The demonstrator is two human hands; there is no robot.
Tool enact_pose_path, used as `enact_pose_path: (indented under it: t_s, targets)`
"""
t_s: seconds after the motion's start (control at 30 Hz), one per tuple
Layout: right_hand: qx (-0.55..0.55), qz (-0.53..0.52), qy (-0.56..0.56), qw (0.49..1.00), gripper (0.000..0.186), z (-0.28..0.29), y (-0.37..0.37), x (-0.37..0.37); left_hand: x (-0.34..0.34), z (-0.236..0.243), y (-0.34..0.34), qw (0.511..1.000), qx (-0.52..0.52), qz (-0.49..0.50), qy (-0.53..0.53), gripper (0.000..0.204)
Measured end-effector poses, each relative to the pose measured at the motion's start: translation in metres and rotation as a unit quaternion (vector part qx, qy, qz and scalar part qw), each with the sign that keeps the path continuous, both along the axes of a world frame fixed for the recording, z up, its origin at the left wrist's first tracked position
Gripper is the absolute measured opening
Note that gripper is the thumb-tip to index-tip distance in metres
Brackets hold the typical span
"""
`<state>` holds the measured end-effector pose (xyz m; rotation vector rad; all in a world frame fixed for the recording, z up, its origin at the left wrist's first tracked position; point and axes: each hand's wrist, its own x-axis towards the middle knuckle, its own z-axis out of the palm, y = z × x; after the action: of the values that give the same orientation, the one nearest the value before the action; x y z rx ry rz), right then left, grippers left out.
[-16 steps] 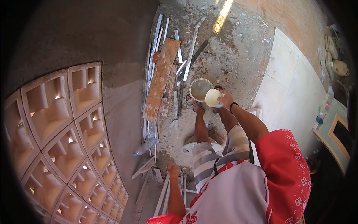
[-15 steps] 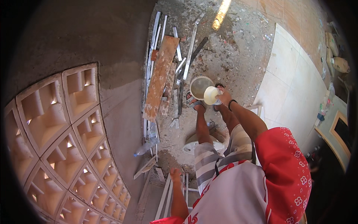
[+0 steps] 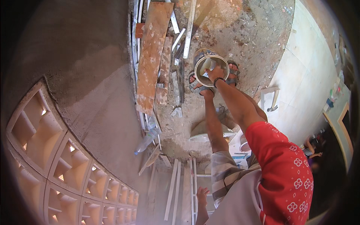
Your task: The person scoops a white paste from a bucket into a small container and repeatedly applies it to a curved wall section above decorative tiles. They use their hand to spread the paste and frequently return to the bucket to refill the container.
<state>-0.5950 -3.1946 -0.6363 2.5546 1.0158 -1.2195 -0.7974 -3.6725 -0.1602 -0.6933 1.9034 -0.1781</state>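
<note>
My right hand (image 3: 215, 72) reaches down into a round bucket (image 3: 201, 53) that stands between my sandalled feet. Its fingers are closed on a pale yellowish plastic tub (image 3: 204, 67), which is tilted inside the bucket. What lies in the bucket is mostly hidden by the hand and tub. Lower down, my left hand (image 3: 203, 192) hangs with its fingers apart and nothing in them. It is nearest to a white ladder-like frame (image 3: 195, 180) below it; I cannot tell whether they touch.
Stained wooden boards (image 3: 153, 56) and metal strips lie along the wall on the left. A plastic bottle (image 3: 147, 141) rests near them. Openwork blocks (image 3: 71, 157) fill the lower left wall. A hammer (image 3: 273, 100) lies by pale tiles (image 3: 300, 71) on the right. Another person (image 3: 312, 150) is at far right.
My right hand has lowered the tub from beside the bucket's rim into the bucket. My body leans further forward, and my left hand has shifted right and down in view.
</note>
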Motion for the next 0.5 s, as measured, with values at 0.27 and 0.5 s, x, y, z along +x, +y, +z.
enact_pose_path:
  t_s: [0.27, 0.5]
  targets:
    - [-0.017, 0.030, -0.020, 0.999, 0.083, -0.014, 0.010, 0.001, -0.023, -0.006, 0.014, 0.999, 0.035, -0.005, 0.033, 0.049]
    - [0.022, -0.439, 0.257, 0.861, 0.067, -0.034, -0.014, 0.010, -0.010, -0.027, 0.011, 0.990, 0.121, 0.000, 0.067, 0.049]
